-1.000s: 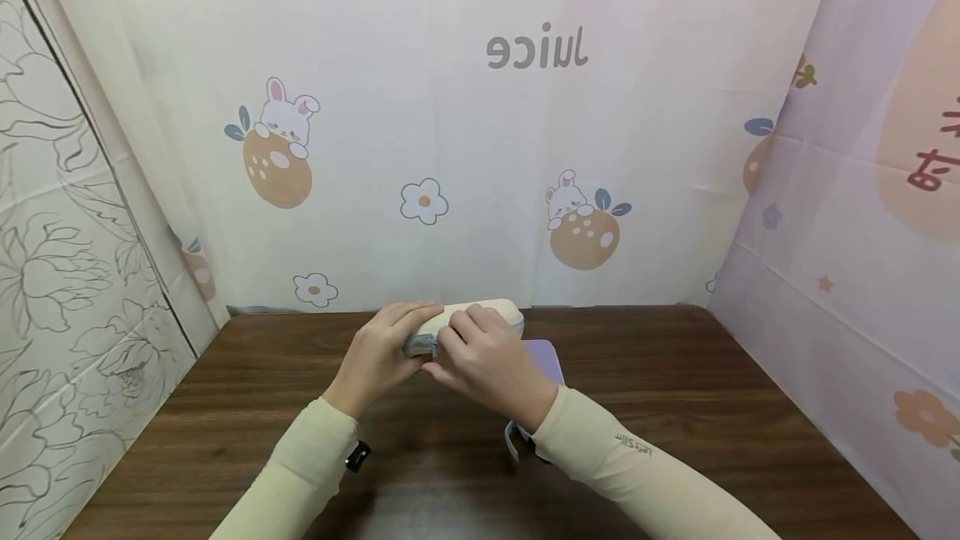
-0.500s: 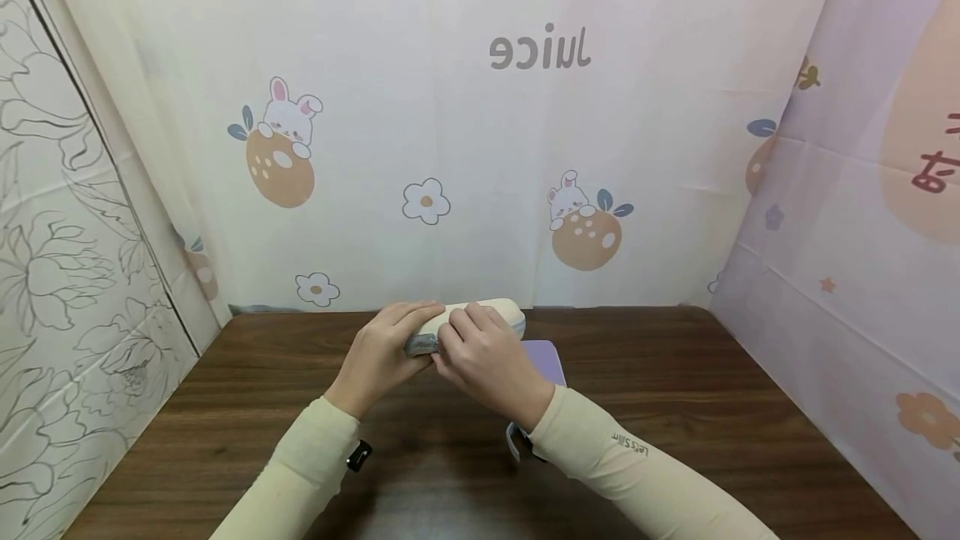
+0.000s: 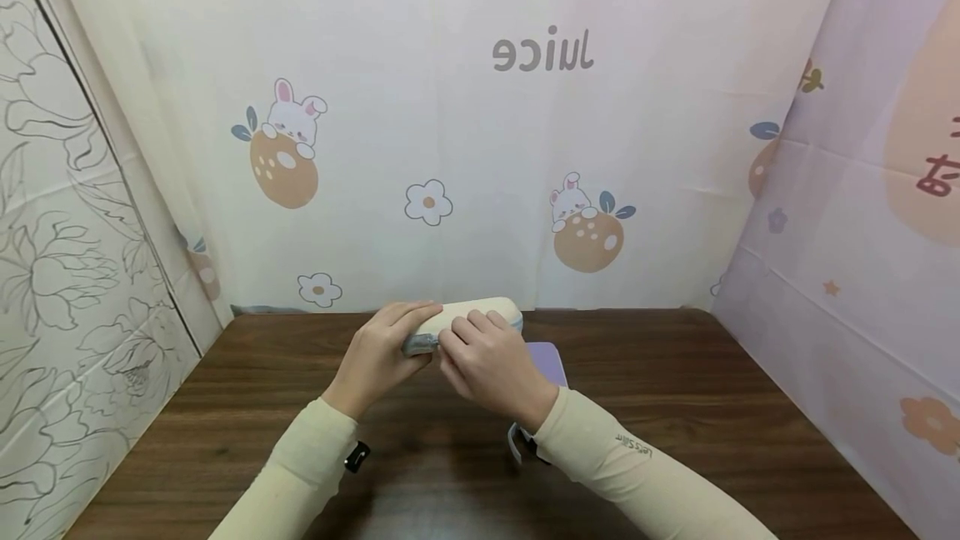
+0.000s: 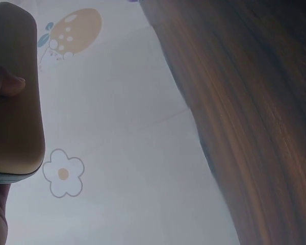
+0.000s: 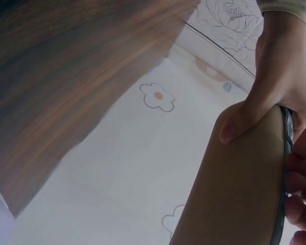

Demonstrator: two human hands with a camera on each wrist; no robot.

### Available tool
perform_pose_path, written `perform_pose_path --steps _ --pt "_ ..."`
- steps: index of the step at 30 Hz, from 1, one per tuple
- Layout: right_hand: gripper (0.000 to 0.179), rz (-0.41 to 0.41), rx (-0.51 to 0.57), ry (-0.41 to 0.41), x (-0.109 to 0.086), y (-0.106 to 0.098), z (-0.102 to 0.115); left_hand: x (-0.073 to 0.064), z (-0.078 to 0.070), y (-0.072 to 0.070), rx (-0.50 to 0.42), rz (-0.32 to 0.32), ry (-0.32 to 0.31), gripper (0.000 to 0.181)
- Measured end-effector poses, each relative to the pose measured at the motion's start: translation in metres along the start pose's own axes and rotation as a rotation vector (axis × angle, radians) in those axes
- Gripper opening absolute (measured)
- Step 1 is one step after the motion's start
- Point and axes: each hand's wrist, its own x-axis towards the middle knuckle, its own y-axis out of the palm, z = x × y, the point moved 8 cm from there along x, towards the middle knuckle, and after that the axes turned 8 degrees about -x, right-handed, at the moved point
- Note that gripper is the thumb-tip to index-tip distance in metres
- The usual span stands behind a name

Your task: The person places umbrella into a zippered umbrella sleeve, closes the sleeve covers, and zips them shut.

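Note:
Both hands hold a cream, oblong zip case with rounded ends and a grey-blue zipper band, raised above the table near its back edge. My left hand grips its left end, thumb lying across one broad face, as the right wrist view shows on the case. At the seam, the curled fingers of my right hand hold the near side, and in the right wrist view several fingertips touch the zipper band. The zipper pull is hidden. In the left wrist view the case fills the left edge.
A flat purple object with rounded corners is partly hidden behind my right forearm. Dark wood-grain table spreads beneath both arms. A printed curtain hangs behind the table, with further panels at left and right.
My right hand has shifted slightly right along the case's seam, and its thumb, earlier stretched out to the left, is drawn in. My left hand keeps its grip on the left end.

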Motion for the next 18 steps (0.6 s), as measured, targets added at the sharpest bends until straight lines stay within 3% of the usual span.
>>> perform_pose_path --steps 9,18 --pt "0.019 0.01 0.031 0.021 -0.0007 -0.0026 -0.0026 0.0006 -0.0004 -0.0009 0.003 0.007 0.005 0.062" --pt "0.025 0.024 -0.038 0.058 -0.004 -0.0033 -0.0056 0.0009 -0.0016 0.0 0.012 -0.008 0.037 0.064"
